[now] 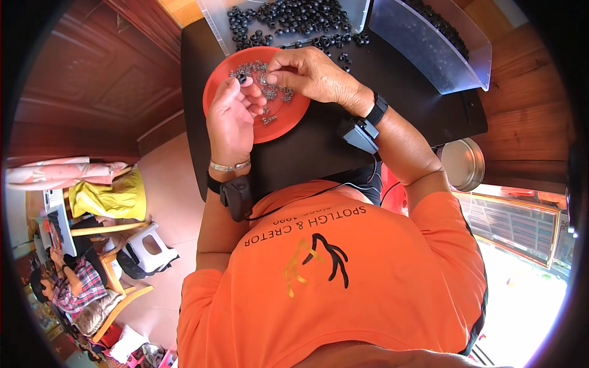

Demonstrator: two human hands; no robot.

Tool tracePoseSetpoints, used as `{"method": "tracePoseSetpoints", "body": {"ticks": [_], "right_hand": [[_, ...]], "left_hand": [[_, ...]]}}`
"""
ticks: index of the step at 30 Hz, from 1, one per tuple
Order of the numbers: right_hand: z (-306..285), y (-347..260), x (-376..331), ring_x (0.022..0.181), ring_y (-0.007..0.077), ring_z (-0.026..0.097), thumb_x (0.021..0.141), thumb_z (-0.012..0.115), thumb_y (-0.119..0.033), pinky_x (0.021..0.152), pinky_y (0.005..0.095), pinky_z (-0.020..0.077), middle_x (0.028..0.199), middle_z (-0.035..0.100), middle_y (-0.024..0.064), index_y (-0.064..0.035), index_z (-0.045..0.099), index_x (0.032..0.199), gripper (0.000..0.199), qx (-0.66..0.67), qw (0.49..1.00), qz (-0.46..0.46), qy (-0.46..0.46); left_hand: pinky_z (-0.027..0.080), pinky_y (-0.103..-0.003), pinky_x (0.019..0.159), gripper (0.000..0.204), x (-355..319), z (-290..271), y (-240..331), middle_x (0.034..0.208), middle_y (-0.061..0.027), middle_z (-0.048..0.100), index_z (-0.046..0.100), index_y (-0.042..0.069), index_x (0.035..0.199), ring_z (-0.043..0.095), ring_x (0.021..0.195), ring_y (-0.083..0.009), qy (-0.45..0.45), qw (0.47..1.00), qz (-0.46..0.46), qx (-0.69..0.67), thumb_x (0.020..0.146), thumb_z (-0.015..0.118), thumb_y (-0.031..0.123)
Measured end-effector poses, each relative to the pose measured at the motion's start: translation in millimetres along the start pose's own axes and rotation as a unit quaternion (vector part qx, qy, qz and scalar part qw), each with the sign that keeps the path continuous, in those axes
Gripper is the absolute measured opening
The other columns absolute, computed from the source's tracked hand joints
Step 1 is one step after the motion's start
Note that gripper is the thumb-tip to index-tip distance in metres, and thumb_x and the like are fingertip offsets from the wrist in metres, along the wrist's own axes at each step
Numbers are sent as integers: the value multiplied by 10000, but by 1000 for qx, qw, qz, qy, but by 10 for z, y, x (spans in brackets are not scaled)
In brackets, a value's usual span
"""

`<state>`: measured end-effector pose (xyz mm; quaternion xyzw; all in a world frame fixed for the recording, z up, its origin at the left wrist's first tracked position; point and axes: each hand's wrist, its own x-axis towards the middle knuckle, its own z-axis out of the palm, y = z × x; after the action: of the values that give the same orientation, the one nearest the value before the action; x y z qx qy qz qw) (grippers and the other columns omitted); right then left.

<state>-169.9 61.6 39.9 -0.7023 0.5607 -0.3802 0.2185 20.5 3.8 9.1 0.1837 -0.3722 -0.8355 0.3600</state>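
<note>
My left hand (232, 119) is turned palm up over the near left part of a red round plate (285, 126). Between its thumb and forefinger it pinches a small black plastic part (242, 79) with a hole in its end. Small silvery metal pieces (269, 93), which look like springs, lie scattered on the plate. From the right, my right hand (316, 75) reaches over the plate, thumb and forefinger pressed together close to the black part. What these fingertips hold, if anything, is too small to make out.
Behind the plate stands a clear plastic bin (213, 26) of similar black parts, some loose (345, 59) on the dark table (392, 110). A second clear bin (423, 58) sits at the far right. A round tin (463, 164) is beside the table. Another person (76, 285) sits far left.
</note>
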Motion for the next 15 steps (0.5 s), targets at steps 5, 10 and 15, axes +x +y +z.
{"method": "tracePoseSetpoints", "body": {"ticks": [5, 10, 15], "right_hand": [[-30, 67, 20, 735, 103, 567, 918, 586, -185, 710, 279, 469, 771, 619, 29, -6, 626, 915, 183, 55, 996, 61, -34], [-51, 89, 20, 773, 104, 559, 936, 534, -169, 741, 271, 461, 796, 613, 18, 0, 624, 925, 193, 134, 983, 78, -97], [-43, 40, 9, 778, 109, 566, 946, 496, -194, 752, 276, 461, 812, 619, 19, -13, 620, 922, 220, 155, 975, 101, -124]], "left_hand": [[433, -257, 730, 192, -55, 207, -7, 922, -55, 642, 587, 39, 989, 600, 859, -147, 28, 994, 61, 88, 928, 507, 202], [425, -248, 742, 187, -38, 192, -27, 960, -65, 650, 589, 22, 987, 590, 862, -131, -40, 986, 59, 151, 916, 503, 173], [427, -258, 740, 171, -35, 146, -20, 963, -73, 646, 583, 24, 965, 580, 827, -135, -59, 983, 35, 172, 917, 494, 162]]}}
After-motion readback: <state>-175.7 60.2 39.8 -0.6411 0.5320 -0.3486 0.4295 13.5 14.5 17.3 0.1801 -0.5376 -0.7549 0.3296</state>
